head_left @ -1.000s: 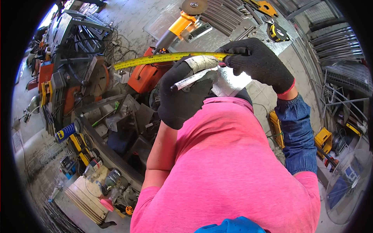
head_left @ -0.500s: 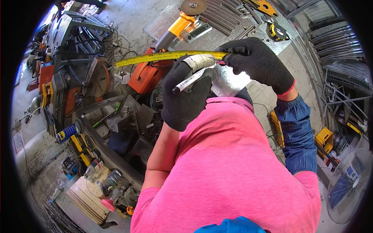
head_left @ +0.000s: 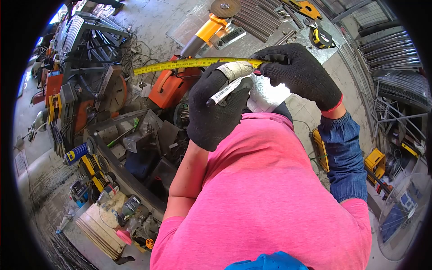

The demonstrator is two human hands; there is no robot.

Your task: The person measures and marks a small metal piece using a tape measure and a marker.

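Observation:
My left hand (head_left: 218, 105), in a black knit glove with a white wrapping (head_left: 235, 70) round one finger, is closed on a white marker (head_left: 226, 91), whose dark end points down and left. It is just below a yellow tape measure blade (head_left: 175, 65) that runs left, away from my right hand. Also gloved in black, my right hand (head_left: 292, 67) pinches the blade's right end. Between my hands, a shiny metal surface (head_left: 267, 94) lies below the blade. Whether my left fingers touch the blade is hard to tell.
An orange angle grinder (head_left: 210, 29), metal rods (head_left: 258, 20) and another tape measure (head_left: 321, 38) lie beyond my hands. An orange-red box (head_left: 168, 87) and a metal frame (head_left: 121, 166) stand left. A fan (head_left: 407, 213) is at the lower right.
My left hand and the marker have shifted slightly right, and the marker's dark end has tilted a little. My right hand has barely moved and keeps its hold on the blade.

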